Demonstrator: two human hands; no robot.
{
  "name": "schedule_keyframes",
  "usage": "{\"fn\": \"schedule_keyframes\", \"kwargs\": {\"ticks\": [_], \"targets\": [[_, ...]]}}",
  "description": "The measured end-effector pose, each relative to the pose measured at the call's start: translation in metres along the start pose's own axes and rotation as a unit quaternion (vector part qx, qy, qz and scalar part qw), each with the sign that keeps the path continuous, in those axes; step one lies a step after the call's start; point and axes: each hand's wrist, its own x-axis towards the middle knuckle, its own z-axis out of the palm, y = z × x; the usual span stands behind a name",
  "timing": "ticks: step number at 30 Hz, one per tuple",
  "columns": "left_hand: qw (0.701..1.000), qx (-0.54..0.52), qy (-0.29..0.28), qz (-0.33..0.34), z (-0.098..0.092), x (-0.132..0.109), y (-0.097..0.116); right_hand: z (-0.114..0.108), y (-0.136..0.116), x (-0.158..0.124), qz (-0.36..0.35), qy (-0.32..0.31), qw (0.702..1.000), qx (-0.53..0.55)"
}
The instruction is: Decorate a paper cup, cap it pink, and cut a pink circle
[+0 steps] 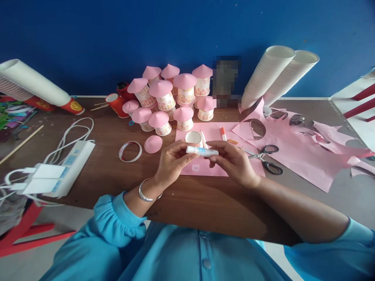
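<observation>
Both hands hold a small white glue tube [202, 151] with a blue label, level above a pink paper sheet [234, 170]. My left hand [174, 159] pinches its left end, and my right hand [234, 162] grips the right end. Just behind the tube stands a white paper cup [193, 137], partly hidden by my fingers. A flat pink paper disc [153, 144] lies to the left of my left hand, beside a tape roll [130, 151]. Near my right hand are an orange-and-white marker [223, 134] and black-handled scissors [268, 158].
Several decorated cups with pink cone roofs [160, 89] stand at the back. Tall stacks of white cups [268, 74] lean on the blue wall. Cut pink paper scraps [307, 156] spread at right. A power strip [73, 168] with cables lies at left.
</observation>
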Motion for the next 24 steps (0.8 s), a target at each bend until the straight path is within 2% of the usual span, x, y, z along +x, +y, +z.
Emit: {"fn": "schedule_keyframes", "kwargs": {"ticks": [1, 3, 5, 7, 9, 11, 13, 16, 18, 20, 22, 24], "targets": [[1.0, -0.024, 0.0, -0.018, 0.001, -0.001, -0.001, -0.001, 0.001, -0.001, -0.057, 0.017, 0.995, -0.08], [0.997, -0.059, -0.001, -0.043, 0.001, -0.002, -0.004, -0.004, 0.003, -0.003, -0.157, 0.034, 0.966, -0.204], [0.996, -0.071, 0.004, -0.052, 0.001, -0.002, -0.005, -0.006, 0.001, -0.003, -0.188, 0.044, 0.95, -0.245], [0.997, -0.064, 0.01, -0.051, -0.001, -0.001, -0.005, -0.006, -0.003, -0.002, -0.126, 0.03, 0.973, -0.193], [0.998, -0.045, 0.014, -0.032, -0.002, 0.0, -0.003, -0.004, -0.008, 0.001, -0.014, -0.042, 0.998, -0.055], [1.0, -0.023, 0.012, -0.001, -0.004, 0.001, -0.001, -0.003, -0.011, 0.004, 0.072, -0.104, 0.988, 0.093], [1.0, -0.007, 0.007, 0.027, -0.004, 0.002, -0.001, -0.001, -0.011, 0.007, 0.095, -0.085, 0.978, 0.165], [0.999, -0.009, 0.007, 0.034, -0.004, 0.002, -0.001, 0.001, -0.008, 0.005, 0.059, 0.001, 0.991, 0.123], [0.999, -0.019, 0.01, 0.028, -0.003, 0.001, -0.002, 0.002, -0.008, 0.002, 0.015, 0.043, 0.999, 0.023], [0.999, -0.026, 0.012, 0.02, -0.002, 0.0, -0.002, 0.001, -0.008, 0.0, -0.032, 0.069, 0.994, -0.078], [1.0, -0.025, 0.015, 0.009, -0.003, 0.0, -0.002, 0.0, -0.01, -0.001, -0.047, 0.075, 0.989, -0.116], [1.0, -0.018, 0.017, 0.004, -0.004, 0.001, -0.002, -0.002, -0.011, 0.0, 0.0, 0.032, 0.998, -0.055]]}}
